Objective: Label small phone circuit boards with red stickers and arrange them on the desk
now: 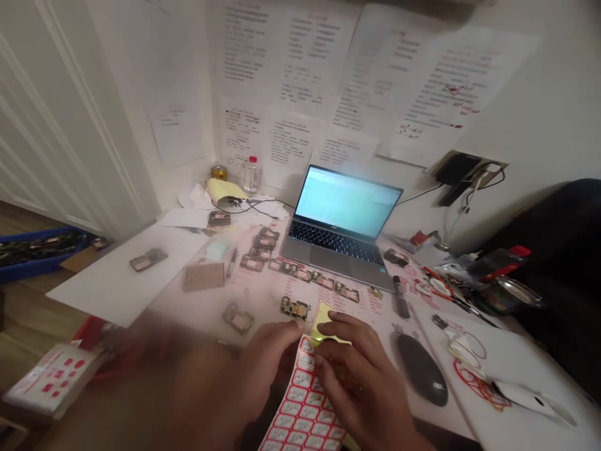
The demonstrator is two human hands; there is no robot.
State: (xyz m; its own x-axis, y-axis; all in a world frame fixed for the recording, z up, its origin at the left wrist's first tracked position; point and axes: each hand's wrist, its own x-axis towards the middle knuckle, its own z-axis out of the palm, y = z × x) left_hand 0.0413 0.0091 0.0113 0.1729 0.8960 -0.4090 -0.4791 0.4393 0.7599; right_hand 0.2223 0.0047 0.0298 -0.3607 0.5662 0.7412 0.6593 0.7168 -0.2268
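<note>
Well, a sheet of red-bordered labels (300, 407) lies under both hands, its long axis running away from the person toward a laptop (340, 213). The right hand (357, 382) bunches over the sheet's upper end, beside a yellow slip (323, 317); the blurred left hand (267, 357) reaches its upper-left corner. Neither grip can be told.

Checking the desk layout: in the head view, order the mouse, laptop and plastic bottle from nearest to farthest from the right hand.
1. Mouse: right of the right hand.
2. Laptop: ahead, beyond the circuit boards.
3. Plastic bottle: by the wall, left of the laptop.
</note>
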